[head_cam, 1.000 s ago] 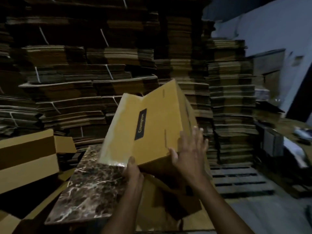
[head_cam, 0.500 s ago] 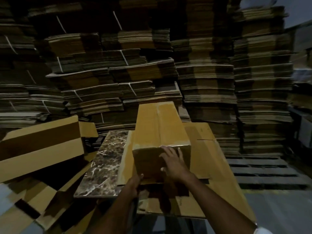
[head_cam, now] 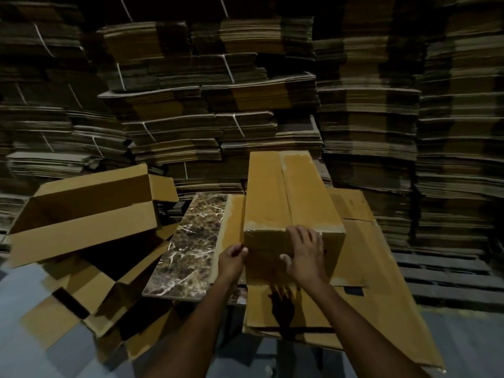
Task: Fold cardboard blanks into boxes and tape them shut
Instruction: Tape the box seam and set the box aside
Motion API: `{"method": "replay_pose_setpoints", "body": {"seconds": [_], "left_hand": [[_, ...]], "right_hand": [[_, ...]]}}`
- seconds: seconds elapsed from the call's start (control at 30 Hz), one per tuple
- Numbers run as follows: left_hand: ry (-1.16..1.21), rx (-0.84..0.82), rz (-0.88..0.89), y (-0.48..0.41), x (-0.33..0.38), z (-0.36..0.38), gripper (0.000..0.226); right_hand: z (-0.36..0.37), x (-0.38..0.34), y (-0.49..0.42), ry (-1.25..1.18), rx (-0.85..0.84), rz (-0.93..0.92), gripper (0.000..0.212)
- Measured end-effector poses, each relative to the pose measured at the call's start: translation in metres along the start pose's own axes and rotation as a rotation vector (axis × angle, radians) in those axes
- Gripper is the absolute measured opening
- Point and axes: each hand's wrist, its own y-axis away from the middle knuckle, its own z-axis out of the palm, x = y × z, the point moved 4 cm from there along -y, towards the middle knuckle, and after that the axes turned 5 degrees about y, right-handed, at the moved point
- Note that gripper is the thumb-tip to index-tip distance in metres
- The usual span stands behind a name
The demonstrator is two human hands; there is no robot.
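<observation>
A long yellow-brown cardboard box [head_cam: 289,197] lies lengthwise on flat cardboard blanks [head_cam: 362,257], its near end facing me. My right hand [head_cam: 305,253] lies spread against that near end, fingers reaching over the top edge. My left hand [head_cam: 231,259] grips the box's lower left corner, beside a loose side flap [head_cam: 230,227]. The box's top shows a centre seam; I cannot tell whether tape covers it.
A marble-patterned slab [head_cam: 188,244] serves as the work surface under the blanks. Folded open boxes [head_cam: 84,211] pile up at the left. Tall strapped stacks of flat cardboard [head_cam: 218,91] fill the background. A wooden pallet [head_cam: 447,276] lies at the right.
The box came down from a tilted, raised position onto the blanks and now lies flat. Both hands shifted to its near end. The camera has tipped downward and leftward.
</observation>
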Motion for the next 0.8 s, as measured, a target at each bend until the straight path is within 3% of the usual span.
{"method": "replay_pose_setpoints", "body": {"seconds": [0.27, 0.43, 0.57, 0.8], "left_hand": [[0.099, -0.066, 0.099, 0.003, 0.017, -0.014, 0.013], [0.246, -0.135, -0.001, 0.001, 0.016, -0.014, 0.012], [0.287, -0.153, -0.027, -0.005, 0.011, -0.013, 0.014], [0.309, -0.160, -0.082, -0.008, -0.016, -0.017, 0.014]], "right_hand": [[0.015, -0.024, -0.004, 0.159, 0.137, 0.134, 0.070], [0.016, -0.036, -0.026, 0.193, 0.062, 0.082, 0.078], [0.031, -0.056, -0.038, 0.186, -0.046, -0.046, 0.097], [0.049, -0.069, -0.042, 0.234, 0.083, 0.056, 0.097]]}}
